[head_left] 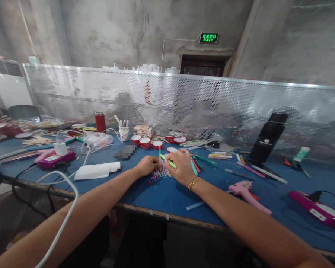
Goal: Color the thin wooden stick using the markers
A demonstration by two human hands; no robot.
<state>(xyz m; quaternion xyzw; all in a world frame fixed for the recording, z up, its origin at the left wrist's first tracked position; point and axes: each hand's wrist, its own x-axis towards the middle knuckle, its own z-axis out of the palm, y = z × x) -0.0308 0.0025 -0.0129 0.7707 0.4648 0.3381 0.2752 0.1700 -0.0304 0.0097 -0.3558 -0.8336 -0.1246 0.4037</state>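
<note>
Near the front middle of the blue table, my left hand (148,166) is closed in a pinch on a narrow upright stick (159,149), coloured red and green toward its top. My right hand (183,167) grips a light green marker pen (171,162), its front end pointing left at the stick. Below both hands lies a loose pile of thin, colourful rubber bands (162,175). Several markers (197,163) are partly hidden behind my right hand. My fingers cover the lower part of the stick.
Red-and-white round containers (145,142) and a pen cup (124,132) stand behind. White paper (96,171) and a purple power strip (57,160) lie left, with a white cable crossing my left forearm. A pink glue gun (247,193) and black bottle (268,137) are right.
</note>
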